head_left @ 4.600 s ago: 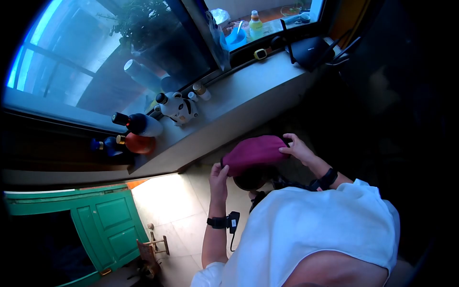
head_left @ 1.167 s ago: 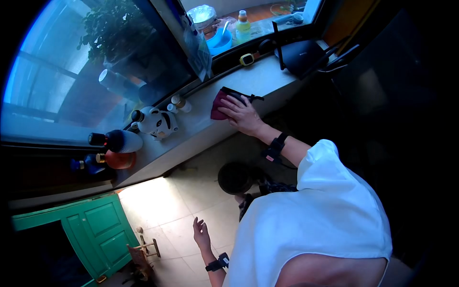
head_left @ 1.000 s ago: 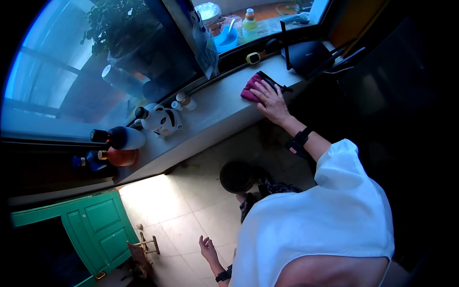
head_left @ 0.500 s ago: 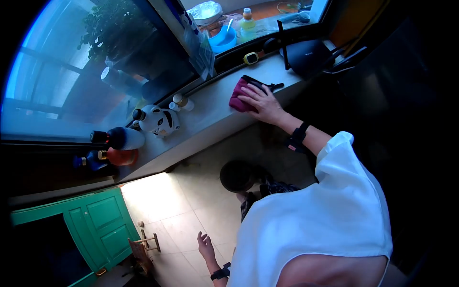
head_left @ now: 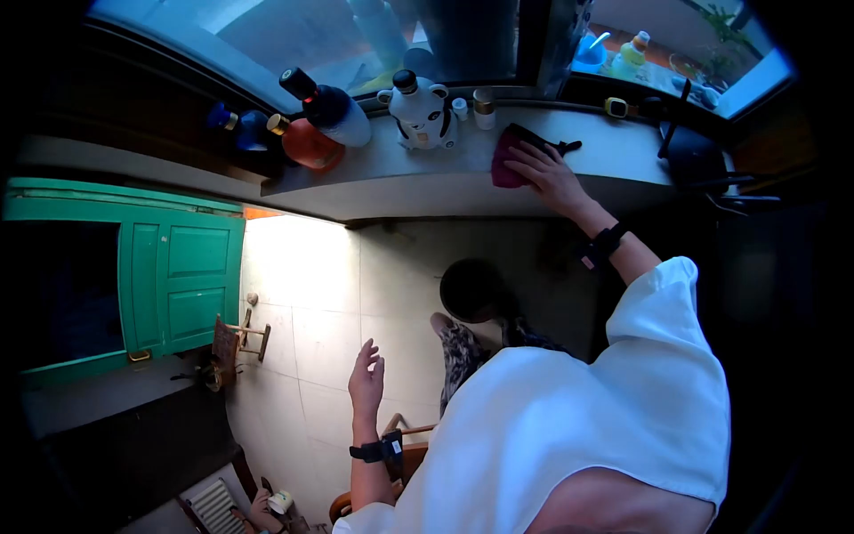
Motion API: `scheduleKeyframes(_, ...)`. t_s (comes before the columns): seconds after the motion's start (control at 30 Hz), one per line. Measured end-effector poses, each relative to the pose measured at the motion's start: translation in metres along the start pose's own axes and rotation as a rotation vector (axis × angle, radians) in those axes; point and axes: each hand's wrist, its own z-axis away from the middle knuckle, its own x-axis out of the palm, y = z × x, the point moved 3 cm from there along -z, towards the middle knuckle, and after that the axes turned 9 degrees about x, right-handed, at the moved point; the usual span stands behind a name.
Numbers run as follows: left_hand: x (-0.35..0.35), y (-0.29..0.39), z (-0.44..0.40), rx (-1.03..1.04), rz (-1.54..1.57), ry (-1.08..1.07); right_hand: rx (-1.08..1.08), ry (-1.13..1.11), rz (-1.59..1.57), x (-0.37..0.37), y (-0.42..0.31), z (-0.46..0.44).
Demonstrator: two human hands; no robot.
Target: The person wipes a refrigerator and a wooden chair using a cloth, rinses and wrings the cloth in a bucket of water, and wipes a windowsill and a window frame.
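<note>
On the pale windowsill (head_left: 614,153), my right hand (head_left: 553,178) lies over a folded magenta cloth (head_left: 507,166). The cloth has a black upper edge, and a black strap-like end sticks out to the right. My fingers are spread across it and pressed down; the underside of the cloth is hidden. Low over the floor, away from the sill, my left hand (head_left: 366,378) hangs with its fingers loosely extended and nothing in it. Nearest the cloth on its left is a small capped bottle (head_left: 484,109).
Left along the sill stand a panda-shaped bottle (head_left: 425,120), a dark-and-white bottle (head_left: 342,116), a red bottle (head_left: 311,147) and a blue bottle (head_left: 251,133). To the right are a yellow watch (head_left: 616,108) and a black router (head_left: 698,156). A dark round container (head_left: 471,289) sits below.
My view has turned, so the sill lies more level. My right hand and the cloth have slid left along the sill, closer to the small bottle. My left hand stays off the sill.
</note>
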Motion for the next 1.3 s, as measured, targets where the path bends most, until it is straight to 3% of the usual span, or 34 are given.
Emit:
scheduleKeyframes(0.1,-0.013,-0.051,0.026,-0.158,0.118,0.04,0.183,0.06,0.013,-0.02,0.04,0.026)
scheduleKeyframes(0.23,0.006,-0.166,0.118,-0.485,-0.009,-0.052,0.312,0.181,0.198,0.001,0.037,0.046)
scheduleKeyframes(0.4,0.038,-0.231,0.145,-0.59,0.166,-0.053,0.149,0.151,0.09,0.018,-0.059,-0.001)
scheduleKeyframes(0.63,0.036,-0.226,0.126,-0.623,0.481,0.082,0.045,0.123,0.11,0.055,-0.147,-0.061)
scheduleKeyframes(0.7,0.049,-0.248,0.142,-0.535,0.263,0.03,0.11,0.212,0.07,0.065,-0.164,-0.079)
scheduleKeyframes(0.93,0.058,-0.258,0.198,-0.704,0.417,0.039,0.279,0.156,-0.004,0.077,-0.192,-0.083)
scheduleKeyframes(1.0,0.061,-0.265,0.215,-0.751,0.461,0.136,0.234,0.104,-0.16,0.081,-0.212,-0.081)
scheduleKeyframes(1.1,0.069,-0.273,0.228,-0.733,0.384,0.112,0.058,0.182,-0.159,0.101,-0.254,-0.119)
scheduleKeyframes(1.3,0.062,-0.241,0.226,-0.836,0.545,0.166,-0.131,0.228,-0.259,0.154,-0.335,-0.208)
